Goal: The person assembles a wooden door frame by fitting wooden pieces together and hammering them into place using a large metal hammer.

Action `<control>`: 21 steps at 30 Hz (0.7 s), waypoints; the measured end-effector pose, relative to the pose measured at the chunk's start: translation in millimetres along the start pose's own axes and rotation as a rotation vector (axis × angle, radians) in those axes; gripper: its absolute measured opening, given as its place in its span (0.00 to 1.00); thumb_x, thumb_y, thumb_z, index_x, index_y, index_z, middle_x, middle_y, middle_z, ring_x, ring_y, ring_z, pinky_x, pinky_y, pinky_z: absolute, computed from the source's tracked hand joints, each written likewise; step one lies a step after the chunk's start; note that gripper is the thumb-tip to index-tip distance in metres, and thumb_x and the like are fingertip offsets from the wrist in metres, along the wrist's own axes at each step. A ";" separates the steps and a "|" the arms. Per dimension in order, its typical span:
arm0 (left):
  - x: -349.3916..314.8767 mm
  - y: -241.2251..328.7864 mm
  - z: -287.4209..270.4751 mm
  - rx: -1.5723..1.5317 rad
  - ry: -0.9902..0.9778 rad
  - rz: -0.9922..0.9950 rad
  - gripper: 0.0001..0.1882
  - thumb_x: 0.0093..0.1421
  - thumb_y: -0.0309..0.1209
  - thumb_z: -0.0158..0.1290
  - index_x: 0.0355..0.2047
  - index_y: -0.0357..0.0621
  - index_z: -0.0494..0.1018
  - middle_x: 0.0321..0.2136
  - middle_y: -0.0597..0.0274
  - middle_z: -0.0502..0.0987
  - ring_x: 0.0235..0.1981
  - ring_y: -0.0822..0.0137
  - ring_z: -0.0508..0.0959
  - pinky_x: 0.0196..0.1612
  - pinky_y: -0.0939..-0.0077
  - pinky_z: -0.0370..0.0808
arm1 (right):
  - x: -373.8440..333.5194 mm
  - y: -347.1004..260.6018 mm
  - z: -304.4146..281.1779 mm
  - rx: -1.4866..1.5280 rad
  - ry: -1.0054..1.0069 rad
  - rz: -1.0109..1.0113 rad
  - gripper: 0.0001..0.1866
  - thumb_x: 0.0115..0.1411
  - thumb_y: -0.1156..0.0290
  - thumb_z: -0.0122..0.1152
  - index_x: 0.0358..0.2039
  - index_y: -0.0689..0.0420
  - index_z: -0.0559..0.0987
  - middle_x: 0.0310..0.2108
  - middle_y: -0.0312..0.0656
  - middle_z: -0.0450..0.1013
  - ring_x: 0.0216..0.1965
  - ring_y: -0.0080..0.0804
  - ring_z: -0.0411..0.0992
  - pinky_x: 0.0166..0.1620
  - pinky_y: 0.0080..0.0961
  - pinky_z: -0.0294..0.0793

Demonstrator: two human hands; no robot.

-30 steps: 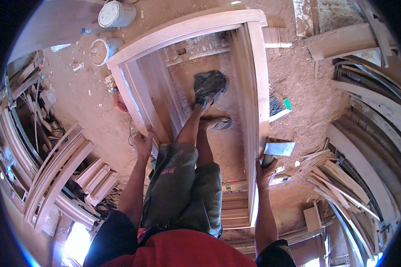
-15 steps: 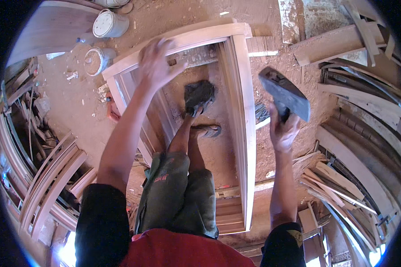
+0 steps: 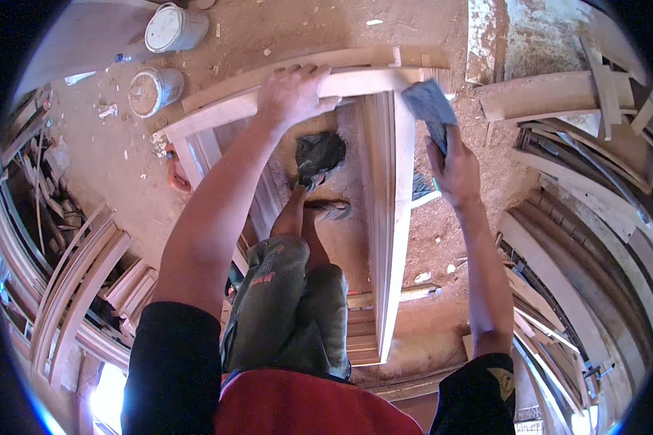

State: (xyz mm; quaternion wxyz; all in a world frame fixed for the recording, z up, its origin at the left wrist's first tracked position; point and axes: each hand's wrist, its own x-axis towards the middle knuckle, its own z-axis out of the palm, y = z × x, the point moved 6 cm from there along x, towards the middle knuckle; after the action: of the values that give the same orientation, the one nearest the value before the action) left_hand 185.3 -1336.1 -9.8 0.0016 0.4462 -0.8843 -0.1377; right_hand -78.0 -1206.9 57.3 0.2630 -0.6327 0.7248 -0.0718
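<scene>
A large pale wooden frame lies around my legs, its far rail running across the view beyond my feet. My left hand is closed over that far rail, fingers across the top and thumb on the near side. In my right hand is a hammer with a broad, dark grey, block-like head, gripped by its short handle. The hammer head is beside the frame's far right corner and partly covers it; I cannot tell whether they touch. The head's far edge is smeared by motion.
Two white buckets, one lidded and one open, stand at the far left. Curved boards are stacked on the right, and more timber leans on the left. A black bag-like thing is by my feet inside the frame.
My left hand has come down onto the far rail and moved right. My right hand has swung the hammer away from me and leftward, up to the frame's far right corner.
</scene>
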 end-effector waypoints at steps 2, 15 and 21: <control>3.0 0.3 -5.4 -0.027 0.024 0.021 0.27 0.50 0.58 0.63 0.39 0.51 0.77 0.31 0.60 0.82 0.30 0.57 0.84 0.33 0.60 0.81 | -10.9 -2.5 -17.1 0.116 0.136 0.041 0.14 0.67 0.62 0.59 0.41 0.61 0.73 0.25 0.57 0.76 0.25 0.54 0.78 0.27 0.48 0.77; 9.7 0.6 -5.5 -0.003 -0.075 -0.025 0.29 0.48 0.58 0.64 0.42 0.52 0.77 0.35 0.62 0.82 0.35 0.61 0.83 0.37 0.62 0.80 | 7.3 13.7 26.0 0.082 -0.102 0.133 0.23 0.65 0.59 0.59 0.52 0.60 0.66 0.29 0.61 0.77 0.29 0.63 0.78 0.31 0.55 0.77; 9.7 0.9 -6.2 -0.034 -0.073 -0.042 0.26 0.48 0.54 0.64 0.42 0.54 0.77 0.33 0.65 0.80 0.37 0.63 0.83 0.38 0.63 0.80 | -55.4 15.9 40.5 0.571 0.089 0.502 0.30 0.56 0.57 0.72 0.48 0.66 0.68 0.28 0.50 0.75 0.25 0.45 0.74 0.32 0.42 0.74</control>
State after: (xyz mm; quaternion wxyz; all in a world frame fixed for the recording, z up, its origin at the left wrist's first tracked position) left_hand 179.5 -1344.7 -4.8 -0.0257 0.4593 -0.8717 -0.1691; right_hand -69.5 -1141.7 31.9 0.4063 -0.3328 0.8189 -0.2316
